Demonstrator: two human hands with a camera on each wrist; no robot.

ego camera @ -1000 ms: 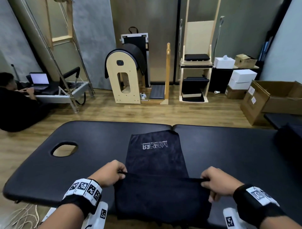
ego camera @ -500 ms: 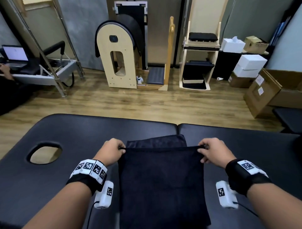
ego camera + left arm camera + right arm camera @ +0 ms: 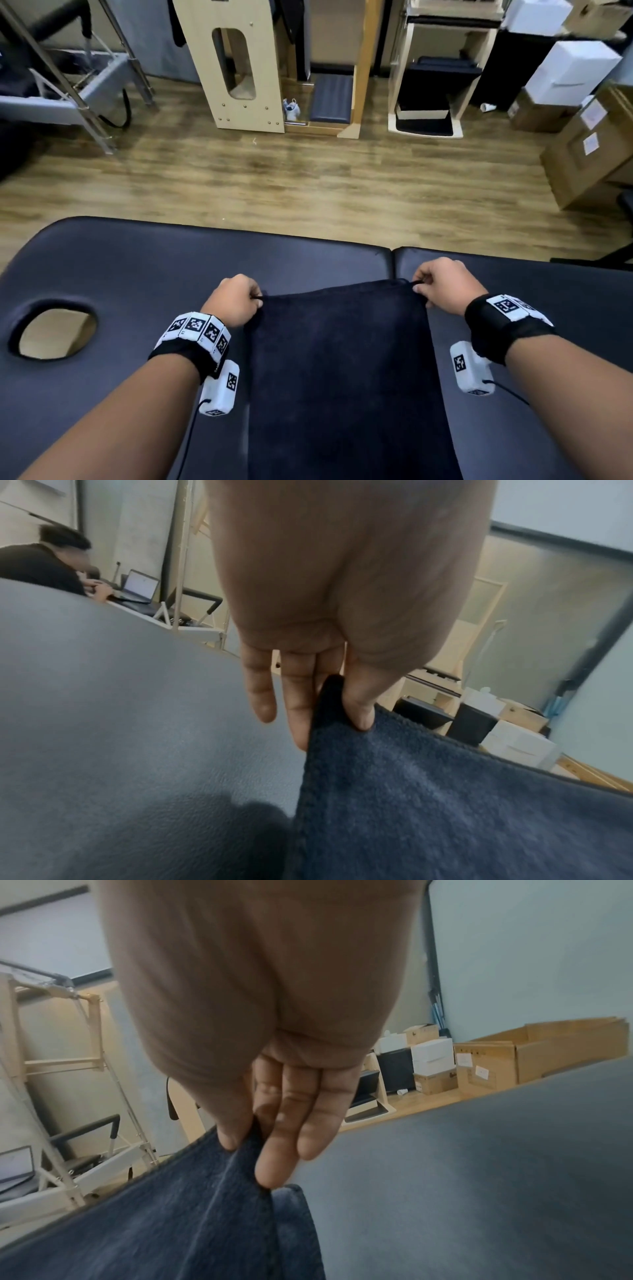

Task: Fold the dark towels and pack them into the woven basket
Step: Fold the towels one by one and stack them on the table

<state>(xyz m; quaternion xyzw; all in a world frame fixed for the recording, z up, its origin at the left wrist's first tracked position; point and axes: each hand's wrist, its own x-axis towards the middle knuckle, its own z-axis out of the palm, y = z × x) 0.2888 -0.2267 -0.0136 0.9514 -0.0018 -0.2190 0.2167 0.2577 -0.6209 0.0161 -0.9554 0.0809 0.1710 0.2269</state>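
A dark navy towel (image 3: 342, 370) lies lengthwise on the black padded table (image 3: 137, 274), folded over on itself. My left hand (image 3: 236, 299) pinches its far left corner between thumb and fingers, seen close in the left wrist view (image 3: 329, 712). My right hand (image 3: 442, 286) pinches the far right corner, thumb on top (image 3: 246, 1139). The towel's fleecy surface (image 3: 445, 804) fills the lower part of both wrist views (image 3: 171, 1218). The towel's near end runs out of the bottom of the head view. No woven basket is in view.
The table has an oval face hole (image 3: 56, 334) at the left and a seam (image 3: 392, 260) near my right hand. Beyond its far edge lie wood floor, wooden exercise equipment (image 3: 239, 65) and cardboard boxes (image 3: 589, 144). A person (image 3: 44, 564) sits at a laptop far left.
Both hands have carried the towel's near edge away from me over the lower layer, to its far end. The printed logo is now covered.
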